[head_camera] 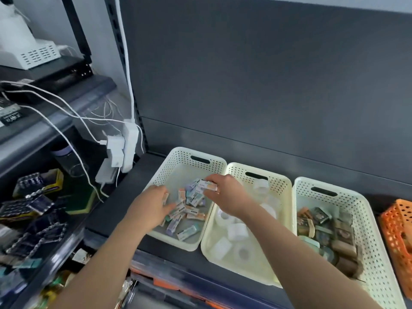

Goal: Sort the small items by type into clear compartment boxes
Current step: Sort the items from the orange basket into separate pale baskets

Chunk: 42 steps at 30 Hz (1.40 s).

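Three cream perforated baskets stand side by side on a dark shelf. The left basket (178, 159) holds several small printed boxes (189, 210). My left hand (153, 204) reaches into it and grips a small box at its fingertips. Above the same basket my right hand (229, 195) pinches a small white and orange box (206, 186). The middle basket (281, 197) holds white rolls (237, 230). Brown and green packets (327, 233) fill the right basket (365, 210).
An orange basket (399, 230) sits at the far right. A white power strip with plugs and cables (121, 152) hangs left of the baskets. Battery packs and chains (33, 204) fill the lower left shelf. A dark back panel rises behind the baskets.
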Tool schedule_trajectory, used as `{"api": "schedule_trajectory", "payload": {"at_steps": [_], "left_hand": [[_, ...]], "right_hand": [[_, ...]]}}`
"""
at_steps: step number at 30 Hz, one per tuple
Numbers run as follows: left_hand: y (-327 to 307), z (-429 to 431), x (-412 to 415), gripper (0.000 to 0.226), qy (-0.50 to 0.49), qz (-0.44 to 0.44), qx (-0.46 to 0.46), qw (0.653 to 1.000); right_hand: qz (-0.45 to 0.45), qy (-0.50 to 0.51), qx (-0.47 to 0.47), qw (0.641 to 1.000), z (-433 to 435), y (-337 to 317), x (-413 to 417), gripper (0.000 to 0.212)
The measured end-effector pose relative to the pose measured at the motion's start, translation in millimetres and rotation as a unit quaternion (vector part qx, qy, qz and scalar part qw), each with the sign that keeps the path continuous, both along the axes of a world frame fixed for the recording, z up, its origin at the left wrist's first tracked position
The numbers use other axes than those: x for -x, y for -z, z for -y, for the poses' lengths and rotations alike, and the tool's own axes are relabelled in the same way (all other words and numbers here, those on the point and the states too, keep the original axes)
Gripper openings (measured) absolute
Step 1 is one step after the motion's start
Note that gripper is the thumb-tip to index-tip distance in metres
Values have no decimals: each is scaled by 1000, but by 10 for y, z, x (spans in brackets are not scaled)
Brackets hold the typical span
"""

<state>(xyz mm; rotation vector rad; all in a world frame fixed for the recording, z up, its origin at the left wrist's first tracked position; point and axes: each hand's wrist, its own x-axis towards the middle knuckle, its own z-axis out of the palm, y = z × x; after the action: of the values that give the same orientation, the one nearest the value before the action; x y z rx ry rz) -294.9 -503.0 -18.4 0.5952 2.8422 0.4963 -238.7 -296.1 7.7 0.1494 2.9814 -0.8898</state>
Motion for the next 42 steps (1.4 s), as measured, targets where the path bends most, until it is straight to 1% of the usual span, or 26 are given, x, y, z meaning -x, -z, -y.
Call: {"api": "schedule_trajectory", "payload": {"at_steps": [3,5,7,9,12,16,19,22,28,30,33,37,40,42], "left_hand": [[-17,71,-61,33,-1,-64,5,998],[-13,96,-96,27,6,-104,4,995],[-8,102,-107,21,21,-132,-4,991],[-21,71,-113,17,38,-152,-14,988],[-110,-83,-162,10,72,-195,-32,978],[-315,-514,-354,14,130,-212,-74,966],[-452,-955,-605,11,175,-216,-114,954],[-512,-1419,-899,11,234,-199,-151,940],[-429,-2394,-1500,24,305,-91,-211,924],[-383,-2739,-1694,24,311,-63,-215,924],[-347,-3261,-1981,22,315,-47,-199,927],[-303,-3890,-2230,27,333,-42,-172,926],[-235,-4208,-2288,28,343,-47,-133,929],[-206,-4324,-2308,28,337,-48,-110,934]], "right_hand": [[43,-36,-87,995,144,64,143,34],[74,-54,-148,985,203,111,183,33],[89,-61,-183,977,212,163,179,33],[67,-54,-170,982,178,170,102,34],[10,-30,-141,989,75,31,-154,39],[-21,41,-125,991,-257,-186,-662,42],[-35,101,-114,988,-589,-285,-1098,43],[-49,160,-105,980,-918,-322,-1545,43],[-41,251,-70,965,-1768,-317,-2483,40],[-32,285,-67,956,-2148,-295,-2774,39],[-12,313,-43,949,-2724,-239,-3120,36],[49,290,-56,954,-3409,-27,-3294,42],[110,212,-59,969,-3731,101,-3244,43],[135,159,-59,976,-3851,153,-3174,42]]}}
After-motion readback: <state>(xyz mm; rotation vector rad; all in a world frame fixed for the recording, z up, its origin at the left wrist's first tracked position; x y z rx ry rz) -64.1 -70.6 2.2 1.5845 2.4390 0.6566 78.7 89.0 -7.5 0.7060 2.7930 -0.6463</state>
